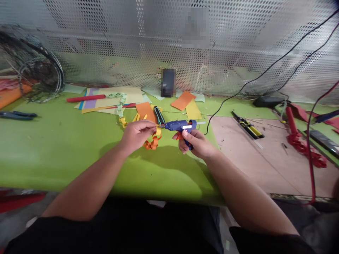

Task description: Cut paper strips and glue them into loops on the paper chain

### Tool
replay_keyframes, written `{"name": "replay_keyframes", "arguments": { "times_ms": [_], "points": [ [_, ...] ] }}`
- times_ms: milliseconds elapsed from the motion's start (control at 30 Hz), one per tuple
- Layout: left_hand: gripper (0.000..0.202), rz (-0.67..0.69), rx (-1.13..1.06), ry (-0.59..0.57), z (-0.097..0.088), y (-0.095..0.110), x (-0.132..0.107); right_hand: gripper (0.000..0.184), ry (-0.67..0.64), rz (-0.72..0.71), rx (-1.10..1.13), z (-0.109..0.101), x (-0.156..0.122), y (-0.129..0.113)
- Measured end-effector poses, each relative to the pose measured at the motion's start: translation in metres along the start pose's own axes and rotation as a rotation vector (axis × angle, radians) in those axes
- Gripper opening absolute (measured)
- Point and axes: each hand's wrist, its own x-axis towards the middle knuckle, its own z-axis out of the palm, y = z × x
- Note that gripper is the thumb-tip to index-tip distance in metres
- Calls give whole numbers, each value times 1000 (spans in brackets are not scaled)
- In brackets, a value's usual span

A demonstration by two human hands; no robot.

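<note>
While the right hand (197,141) grips a blue glue gun (177,125) with a white label, an orange trigger and a pale glue stick (201,122) jutting from its rear, the left hand (139,134) pinches a yellow part of a paper chain (152,144). Its looped links are pale green, yellow and orange, the orange ones just below that pinch. Over the green bench (66,148), the glue gun is held level between the hands, nozzle towards the pinched paper; whether they touch, I cannot tell.
</note>
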Motion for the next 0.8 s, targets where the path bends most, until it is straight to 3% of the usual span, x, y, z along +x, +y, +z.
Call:
{"name": "replay_keyframes", "arguments": {
  "times_ms": [300, 600, 800],
  "points": [
    [11, 6, 32, 48, -1, 0, -1, 49, 38, -16, -84, -2, 2, 0],
    [10, 39, 60, 62, -1, 5, -1, 58, 141, -71, -347, 3, -1, 0],
    [8, 76, 42, 61, -1, 7, 0, 71, 103, -95, -492, 5, -4, -4]
  ]
}}
